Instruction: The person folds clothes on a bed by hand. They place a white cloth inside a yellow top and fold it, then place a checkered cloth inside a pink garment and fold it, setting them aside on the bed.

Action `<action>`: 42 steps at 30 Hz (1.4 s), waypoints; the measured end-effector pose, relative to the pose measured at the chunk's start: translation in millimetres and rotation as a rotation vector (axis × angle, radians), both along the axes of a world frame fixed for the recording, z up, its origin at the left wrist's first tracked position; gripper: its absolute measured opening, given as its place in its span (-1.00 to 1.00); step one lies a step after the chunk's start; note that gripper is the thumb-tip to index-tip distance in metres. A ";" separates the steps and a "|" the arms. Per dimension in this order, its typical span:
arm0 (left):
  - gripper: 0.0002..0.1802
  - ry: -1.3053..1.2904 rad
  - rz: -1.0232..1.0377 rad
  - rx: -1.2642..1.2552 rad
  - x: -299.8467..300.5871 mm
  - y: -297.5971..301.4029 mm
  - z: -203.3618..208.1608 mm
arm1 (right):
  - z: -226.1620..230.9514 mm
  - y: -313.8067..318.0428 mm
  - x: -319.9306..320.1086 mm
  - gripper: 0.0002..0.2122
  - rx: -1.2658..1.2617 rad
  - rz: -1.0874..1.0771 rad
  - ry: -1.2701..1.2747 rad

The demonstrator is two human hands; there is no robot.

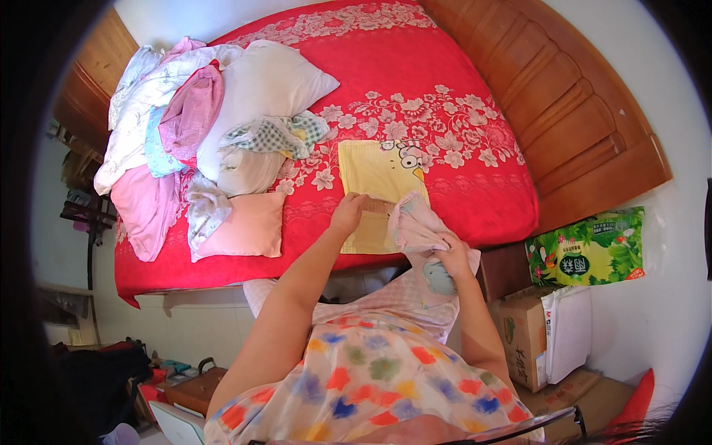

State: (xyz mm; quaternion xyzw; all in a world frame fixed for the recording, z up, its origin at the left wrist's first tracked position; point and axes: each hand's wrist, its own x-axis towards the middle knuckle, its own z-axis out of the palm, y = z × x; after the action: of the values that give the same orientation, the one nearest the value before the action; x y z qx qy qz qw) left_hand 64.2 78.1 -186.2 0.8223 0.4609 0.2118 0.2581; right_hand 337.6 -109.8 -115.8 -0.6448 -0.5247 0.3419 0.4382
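Observation:
On the bed's front edge lies a yellow cloth (368, 167) with a cartoon bird face, its near part folded and partly covered. My left hand (347, 213) is at the left side of this cloth, fingers pinched on its edge. A brownish strip shows beside those fingers; whether it is a shaded fold cannot be made out. Closer to me, my right hand (452, 257) grips a bunched pale pink cloth (415, 225), which droops over the yellow cloth's right near corner. My right fingertips are partly buried in its folds.
A red floral bedspread (475, 196) covers the bed. To the left are a white pillow (267, 81), a peach cushion (248, 226), a green checked cloth (267, 136) and heaped clothes (141, 141). A wooden headboard (571, 111), green package (589, 248) and cardboard box (523, 337) are right.

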 end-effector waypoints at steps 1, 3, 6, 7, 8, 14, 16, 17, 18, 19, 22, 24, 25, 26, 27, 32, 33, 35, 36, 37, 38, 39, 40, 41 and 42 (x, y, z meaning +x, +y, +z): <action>-0.53 -0.044 0.003 -0.022 4.7 -1.9 9.2 | -5.0 -1.1 1.8 -0.69 -0.008 0.026 0.051; -0.51 -0.114 0.025 -0.030 7.3 -4.8 17.4 | -9.9 1.3 -0.9 -0.70 -0.029 0.084 0.123; -0.48 -0.182 0.035 0.012 17.7 -11.4 27.9 | -12.6 8.4 -5.7 -0.71 -0.069 0.164 0.147; -0.48 -0.188 0.027 0.035 20.9 -14.9 31.4 | -12.7 12.3 -7.3 -0.72 -0.076 0.199 0.135; -0.47 -0.193 0.020 0.058 23.4 -19.5 37.2 | -12.9 16.1 -9.2 -0.72 -0.085 0.235 0.124; -0.43 -0.127 -0.079 0.178 23.3 -48.1 56.9 | -27.6 31.2 -21.1 -0.76 -0.171 0.252 0.178; -0.45 -0.105 -0.092 0.198 15.1 -54.6 56.5 | -45.8 37.7 -16.3 -0.76 -0.129 0.168 0.212; -0.46 -0.093 -0.096 0.207 12.1 -57.5 55.6 | -56.3 40.7 -13.5 -0.76 -0.109 0.128 0.228; -0.44 -0.101 -0.094 0.221 11.4 -59.6 54.7 | -60.6 43.0 -11.1 -0.76 -0.108 0.070 0.218; -0.42 -0.110 -0.093 0.235 11.1 -61.3 54.0 | -64.4 44.9 -8.0 -0.75 -0.107 0.011 0.207; -0.39 -0.138 -0.135 0.219 23.1 -79.4 78.9 | -71.1 45.5 -6.8 -0.74 -0.066 -0.101 0.242; -0.38 -0.158 -0.184 0.218 35.5 -89.0 85.8 | -62.0 45.2 -12.1 -0.73 -0.019 -0.097 0.163; -0.37 -0.162 -0.221 0.231 39.7 -90.5 82.7 | -58.0 42.1 -15.9 -0.73 0.009 -0.073 0.069; -0.36 -0.166 -0.256 0.244 42.5 -92.5 81.2 | -50.9 38.8 -20.5 -0.72 0.037 -0.049 -0.025; -0.39 -0.133 -0.306 0.308 43.3 -95.6 83.5 | -45.0 36.2 -26.0 -0.71 0.039 -0.067 -0.061; -0.44 -0.006 -0.518 0.356 47.3 -127.7 101.3 | -39.6 32.8 -30.3 -0.69 0.121 -0.195 -0.110; -0.42 0.001 -0.531 0.354 47.0 -132.9 99.4 | -40.2 34.4 -30.5 -0.69 0.105 -0.211 -0.088; -0.46 -0.030 -0.515 0.343 43.3 -135.8 94.5 | -40.9 37.8 -32.4 -0.69 0.075 -0.239 -0.042; -0.49 -0.077 -0.429 0.309 41.4 -133.0 84.4 | -42.8 38.7 -32.5 -0.70 0.057 -0.241 -0.005; -0.51 -0.125 -0.342 0.275 39.7 -128.9 72.0 | -44.8 39.9 -32.8 -0.71 0.039 -0.242 0.032; -0.54 -0.174 -0.256 0.236 39.7 -126.9 71.7 | -46.3 40.3 -31.4 -0.73 0.018 -0.245 0.067; -0.57 -0.198 -0.175 0.171 38.1 -126.1 71.5 | -47.7 39.3 -29.4 -0.74 0.004 -0.254 0.130; -0.60 -0.220 -0.094 0.104 35.9 -124.9 71.3 | -49.1 37.5 -27.4 -0.75 -0.010 -0.262 0.193; -0.64 -0.240 -0.010 0.039 33.6 -123.8 75.5 | -47.3 36.4 -27.8 -0.76 -0.025 -0.267 0.257; -0.63 -0.219 0.040 0.023 33.0 -120.5 76.7 | -45.4 35.6 -27.6 -0.76 -0.007 -0.270 0.342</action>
State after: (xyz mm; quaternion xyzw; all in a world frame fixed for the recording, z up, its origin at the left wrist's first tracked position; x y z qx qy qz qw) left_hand 97.2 -42.4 -109.5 0.7878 0.4438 0.3108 0.2930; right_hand 310.1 -74.2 -161.2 -0.6435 -0.3504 0.3862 0.5604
